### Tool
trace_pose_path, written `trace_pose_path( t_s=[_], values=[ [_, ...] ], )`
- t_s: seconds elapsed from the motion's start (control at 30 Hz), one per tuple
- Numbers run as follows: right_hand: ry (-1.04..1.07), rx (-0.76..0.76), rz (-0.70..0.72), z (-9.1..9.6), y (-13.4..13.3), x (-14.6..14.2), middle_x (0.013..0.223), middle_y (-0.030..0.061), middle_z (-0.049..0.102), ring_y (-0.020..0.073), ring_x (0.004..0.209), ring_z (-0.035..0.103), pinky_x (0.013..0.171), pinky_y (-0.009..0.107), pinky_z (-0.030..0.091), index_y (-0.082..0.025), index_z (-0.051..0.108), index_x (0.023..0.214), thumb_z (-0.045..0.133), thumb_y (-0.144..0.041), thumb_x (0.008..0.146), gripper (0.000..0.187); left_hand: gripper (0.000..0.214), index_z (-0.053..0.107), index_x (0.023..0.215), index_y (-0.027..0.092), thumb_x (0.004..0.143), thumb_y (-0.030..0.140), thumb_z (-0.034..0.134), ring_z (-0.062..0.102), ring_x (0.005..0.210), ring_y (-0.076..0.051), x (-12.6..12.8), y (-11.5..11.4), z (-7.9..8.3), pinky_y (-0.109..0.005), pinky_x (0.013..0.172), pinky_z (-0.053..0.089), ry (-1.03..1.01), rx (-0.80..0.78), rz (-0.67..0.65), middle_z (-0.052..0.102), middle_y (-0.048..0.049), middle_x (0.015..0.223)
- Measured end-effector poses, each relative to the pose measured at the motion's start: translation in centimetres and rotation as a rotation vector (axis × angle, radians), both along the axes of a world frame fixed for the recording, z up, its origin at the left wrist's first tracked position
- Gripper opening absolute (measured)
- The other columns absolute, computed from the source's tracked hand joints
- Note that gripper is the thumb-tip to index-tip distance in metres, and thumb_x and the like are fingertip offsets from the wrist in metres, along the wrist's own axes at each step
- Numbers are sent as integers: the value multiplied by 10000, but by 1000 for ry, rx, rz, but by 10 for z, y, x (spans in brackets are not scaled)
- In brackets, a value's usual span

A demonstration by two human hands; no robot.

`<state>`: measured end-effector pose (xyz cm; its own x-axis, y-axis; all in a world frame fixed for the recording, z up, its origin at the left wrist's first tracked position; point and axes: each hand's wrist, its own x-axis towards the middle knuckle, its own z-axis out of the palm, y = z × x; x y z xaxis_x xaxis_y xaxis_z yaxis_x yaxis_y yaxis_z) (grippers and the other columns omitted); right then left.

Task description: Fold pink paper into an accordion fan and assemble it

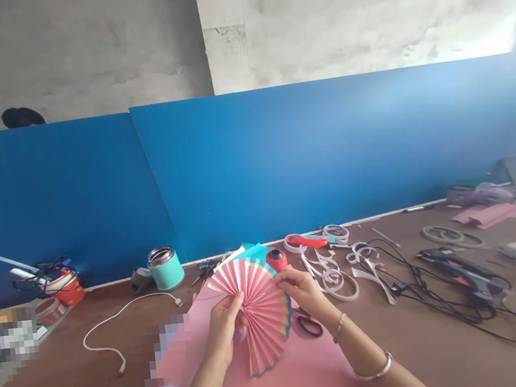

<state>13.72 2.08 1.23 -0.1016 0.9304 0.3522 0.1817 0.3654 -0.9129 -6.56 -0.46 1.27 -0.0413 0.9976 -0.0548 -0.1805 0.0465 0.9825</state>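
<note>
A pleated pink paper fan (268, 332) with a coloured edge is spread in a wide arc above the pink paper sheets (298, 372) on the table. My left hand (227, 324) pinches the fan near its gathered centre, thumb on top. At the upper right of the arc, the fingers of my right hand (297, 290) are closed on the fan's rim. Just behind my right hand sits a red round object with a dark top (276, 258). Black-handled scissors (310, 326) lie beside my right wrist, partly hidden.
At the left stand a turquoise metal container (166, 272) and a red cup of tools (66, 288); a white cable (98, 324) lies before them. Curled white strips (334, 274), black cords (425, 290) and a dark tool (469, 279) spread rightward. A blue partition (304, 158) runs behind.
</note>
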Motion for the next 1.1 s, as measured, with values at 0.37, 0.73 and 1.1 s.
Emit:
trace_pose_path(
  t_s=[0.37,0.73,1.1],
  values=[
    [66,-15,-46,-1,2,2,770,29,649,168,693,546,660,291,435,-187,701,825,581,-319,763,189,346,589,655,152,695,489,660,419,404,-63,-1,3,-8,-165,394,293,-68,-31,-47,524,30,449],
    [172,-62,-94,-6,6,3,744,25,639,151,652,532,603,268,413,-172,676,818,603,-339,744,196,408,547,928,170,685,472,675,573,560,-118,2,1,-4,-210,479,397,119,85,33,648,-13,688],
    [86,-36,-150,-5,9,10,727,29,642,141,613,521,551,257,401,-170,670,834,570,-315,754,194,619,288,1257,234,752,246,646,631,796,-160,-1,0,-14,-332,799,459,113,223,-247,644,-19,862]
  ],
)
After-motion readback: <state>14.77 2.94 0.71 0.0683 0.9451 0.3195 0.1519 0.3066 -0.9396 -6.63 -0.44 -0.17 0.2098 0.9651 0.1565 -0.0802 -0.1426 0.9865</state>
